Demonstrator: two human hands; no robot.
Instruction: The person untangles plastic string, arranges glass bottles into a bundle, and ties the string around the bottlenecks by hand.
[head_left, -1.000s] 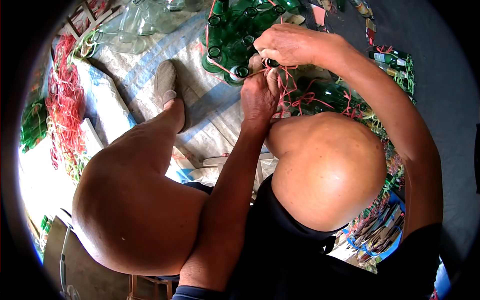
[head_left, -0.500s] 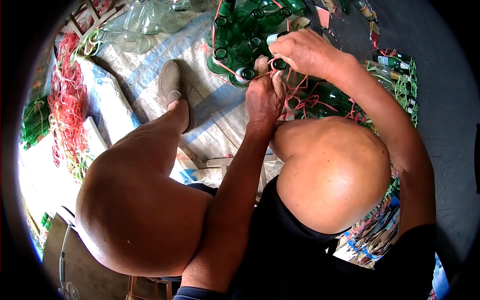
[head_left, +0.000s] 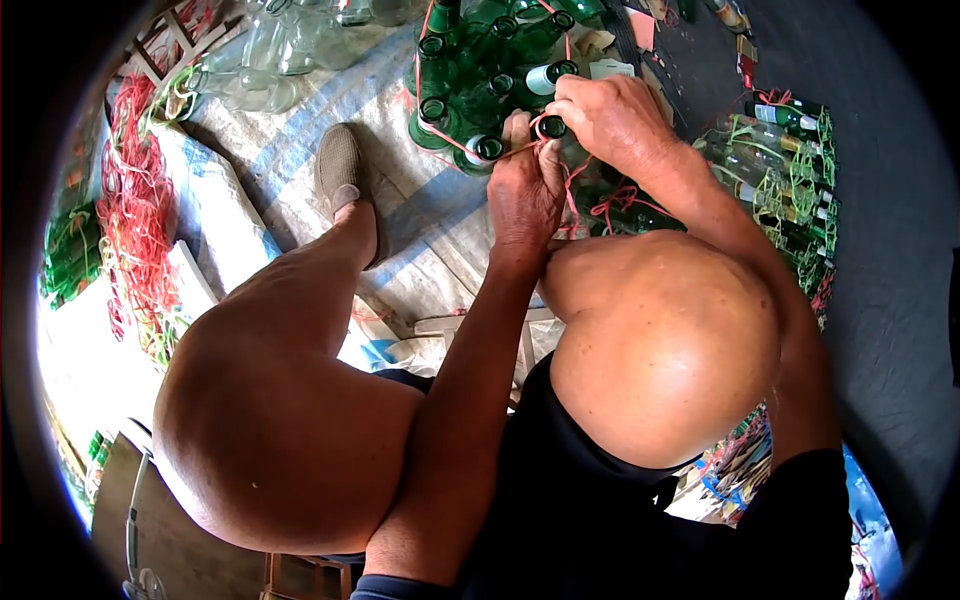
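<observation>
A group of upright green glass bottles (head_left: 480,100) stands beyond my knees, with pink twine (head_left: 420,75) running round the outside of their necks. My left hand (head_left: 528,190) is closed at the near side of the group, pinching the twine beside the neck of one green bottle (head_left: 550,127). On the far right of that same neck, my right hand (head_left: 615,118) is closed with its fingertips on the twine; the exact grip is partly hidden. A bottle with a pale label (head_left: 543,78) stands just behind my right fingertips.
Clear glass bottles (head_left: 245,90) lie at the upper left on a white and blue woven sheet (head_left: 420,220). Bundles of red twine (head_left: 140,200) hang at the left. More bottles tied with green twine (head_left: 800,180) are stacked at the right. My shoe (head_left: 340,165) rests on the sheet.
My right hand has shifted slightly right and down, and its forearm has drawn in toward my knee. My left hand stays by the same bottle neck.
</observation>
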